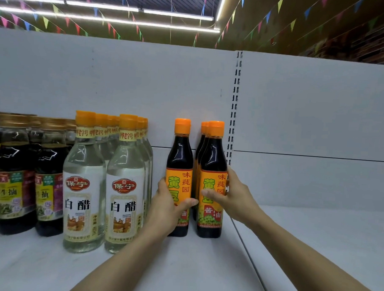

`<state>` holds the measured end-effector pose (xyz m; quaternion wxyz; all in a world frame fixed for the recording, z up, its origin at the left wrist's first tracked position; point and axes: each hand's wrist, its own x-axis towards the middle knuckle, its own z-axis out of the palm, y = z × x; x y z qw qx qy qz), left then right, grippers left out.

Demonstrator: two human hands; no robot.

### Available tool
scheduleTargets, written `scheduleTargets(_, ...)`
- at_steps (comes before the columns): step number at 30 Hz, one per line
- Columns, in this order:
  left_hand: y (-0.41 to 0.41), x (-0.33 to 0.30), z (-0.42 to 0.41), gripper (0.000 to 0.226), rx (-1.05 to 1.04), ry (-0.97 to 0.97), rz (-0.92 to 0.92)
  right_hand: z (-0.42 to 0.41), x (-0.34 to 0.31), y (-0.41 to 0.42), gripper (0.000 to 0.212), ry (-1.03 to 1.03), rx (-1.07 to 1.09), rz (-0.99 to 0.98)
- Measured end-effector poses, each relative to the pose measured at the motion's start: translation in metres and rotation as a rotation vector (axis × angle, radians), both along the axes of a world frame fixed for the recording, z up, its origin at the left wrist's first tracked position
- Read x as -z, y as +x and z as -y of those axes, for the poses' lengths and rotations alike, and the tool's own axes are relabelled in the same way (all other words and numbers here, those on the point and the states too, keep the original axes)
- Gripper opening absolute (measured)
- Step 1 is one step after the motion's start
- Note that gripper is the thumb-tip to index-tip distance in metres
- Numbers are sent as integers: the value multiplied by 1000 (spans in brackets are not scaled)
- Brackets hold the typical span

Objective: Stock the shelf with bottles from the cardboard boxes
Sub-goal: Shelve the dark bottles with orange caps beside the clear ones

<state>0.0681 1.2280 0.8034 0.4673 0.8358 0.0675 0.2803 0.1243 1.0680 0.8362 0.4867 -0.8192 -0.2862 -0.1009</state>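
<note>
On the shelf point(292, 248), soy bottles point(29, 175) stand far left, with vinegar bottles point(105, 185) in rows to their right. Right of those, apart, a lone sauce bottle point(180, 158) stands in the left hand point(166, 208). Just beside it, the right hand point(235, 197) holds the front bottle point(213, 159) of a row running back toward the back panel point(123, 83).

On a white shelf point(203, 266), each hand grips a dark soy sauce bottle: left hand point(168, 207), left bottle point(180, 158); right hand point(232, 197), right bottle point(213, 161), both right of clear vinegar bottles point(105, 185).
</note>
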Motion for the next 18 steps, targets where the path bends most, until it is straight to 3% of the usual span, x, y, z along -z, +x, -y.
scheduleTargets(8,-38,-1,19,61,-25,-89,-142,4,7,-32,48,57,62,-141)
scheduleTargets(10,-57,-4,27,53,-46,-99,-146,16,5,-51,33,99,11,-137)
scheduleTargets(14,-103,-9,45,35,-85,-63,-89,50,-5,-91,38,99,-171,-118)
scheduleTargets(18,-163,5,66,7,-195,-60,-16,70,1,-132,15,21,-339,-133)
